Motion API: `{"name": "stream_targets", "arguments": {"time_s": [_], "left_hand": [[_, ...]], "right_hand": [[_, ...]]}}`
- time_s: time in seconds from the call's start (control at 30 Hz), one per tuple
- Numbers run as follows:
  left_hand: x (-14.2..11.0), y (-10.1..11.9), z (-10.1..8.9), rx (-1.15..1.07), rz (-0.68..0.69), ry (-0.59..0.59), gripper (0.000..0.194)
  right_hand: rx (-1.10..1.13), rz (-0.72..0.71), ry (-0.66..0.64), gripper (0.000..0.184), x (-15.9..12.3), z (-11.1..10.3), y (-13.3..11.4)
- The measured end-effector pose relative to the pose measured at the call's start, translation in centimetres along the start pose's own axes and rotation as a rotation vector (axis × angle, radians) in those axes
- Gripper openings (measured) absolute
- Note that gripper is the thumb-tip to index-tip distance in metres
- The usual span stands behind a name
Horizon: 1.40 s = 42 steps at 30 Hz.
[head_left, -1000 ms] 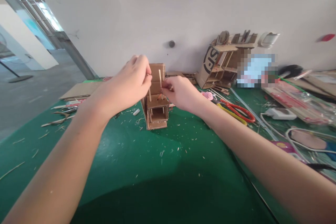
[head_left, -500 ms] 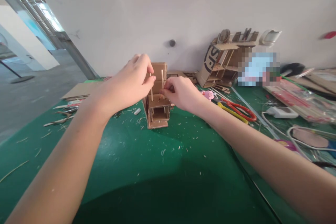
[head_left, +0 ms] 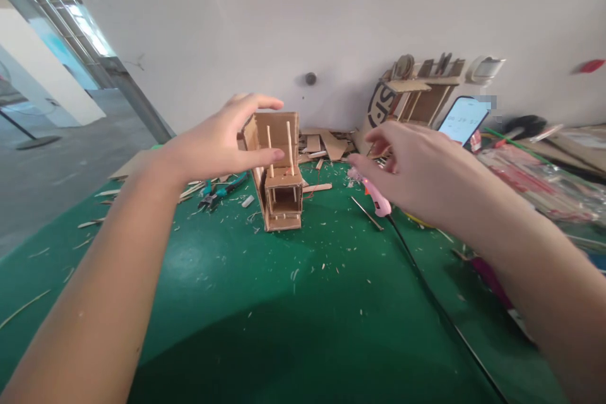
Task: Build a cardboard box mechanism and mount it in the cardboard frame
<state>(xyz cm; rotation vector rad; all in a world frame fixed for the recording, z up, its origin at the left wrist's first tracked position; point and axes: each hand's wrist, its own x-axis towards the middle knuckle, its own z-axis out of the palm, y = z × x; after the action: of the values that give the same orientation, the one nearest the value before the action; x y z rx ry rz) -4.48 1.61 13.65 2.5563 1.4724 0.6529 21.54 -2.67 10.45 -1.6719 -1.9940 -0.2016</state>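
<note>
A small cardboard model [head_left: 283, 192] stands upright on the green mat [head_left: 284, 315], with two thin wooden sticks [head_left: 288, 148] rising from its top. My left hand [head_left: 222, 139] hovers just left of the model, fingers spread and open, thumb close to the sticks, holding nothing. My right hand [head_left: 411, 164] is in the air to the right of the model, fingers loosely stretched and empty, above a pink glue gun [head_left: 376, 199] with a black cord.
Teal-handled pliers [head_left: 220, 189] lie left of the model. Cardboard scraps and sticks [head_left: 322, 145] sit behind it. A cardboard rack [head_left: 407, 98], a lit phone [head_left: 461, 120] and plastic packets [head_left: 534, 170] are at the back right. Wood shavings litter the mat.
Both hands have let go of the sticks and pulled away from the model; my right hand swung right, over the glue gun. The sticks now stand on their own.
</note>
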Motion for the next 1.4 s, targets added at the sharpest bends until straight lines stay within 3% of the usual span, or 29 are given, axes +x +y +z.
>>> {"name": "stream_targets", "arguments": {"time_s": [0.1,0.13,0.23,0.3,0.43,0.6,0.73,0.9,1.13,1.4], "left_hand": [[-0.3,-0.1,-0.3,-0.098,0.039,-0.067,0.058],[-0.3,-0.3,-0.4,-0.101,0.059,-0.072,0.055],[0.0,-1.0,-0.2,-0.048,0.078,-0.068,0.048],[0.3,-1.5,0.0,-0.03,0.086,-0.047,0.048],[0.7,-2.1,0.3,-0.03,0.143,-0.007,0.05],[0.7,-2.1,0.4,-0.023,0.15,0.006,0.049],[0.7,-2.0,0.4,-0.031,0.121,-0.018,0.049],[0.6,-1.5,0.5,-0.046,0.109,-0.016,0.043],[0.7,-1.1,0.8,-0.096,0.133,0.03,0.037],[1.0,-1.6,1.5,-0.133,0.17,0.101,0.042]], "right_hand": [[-0.045,0.143,0.251,0.053,-1.2,1.7,3.4],[-0.048,0.166,0.271,0.057,-1.5,2.6,4.4],[0.023,0.084,0.326,0.062,-2.2,4.9,6.1],[0.066,-0.048,0.359,0.055,-2.6,5.6,5.7],[0.279,-0.236,0.181,0.044,-2.4,4.8,2.6],[0.584,-0.229,-0.062,0.05,-0.1,4.4,-1.3],[0.814,-0.219,-0.086,0.05,1.8,6.3,-2.8],[0.828,-0.222,-0.102,0.057,2.2,7.9,-3.6],[0.802,-0.199,-0.089,0.011,2.4,8.4,-3.4],[0.794,-0.158,-0.075,0.009,3.0,8.8,-2.8]]}}
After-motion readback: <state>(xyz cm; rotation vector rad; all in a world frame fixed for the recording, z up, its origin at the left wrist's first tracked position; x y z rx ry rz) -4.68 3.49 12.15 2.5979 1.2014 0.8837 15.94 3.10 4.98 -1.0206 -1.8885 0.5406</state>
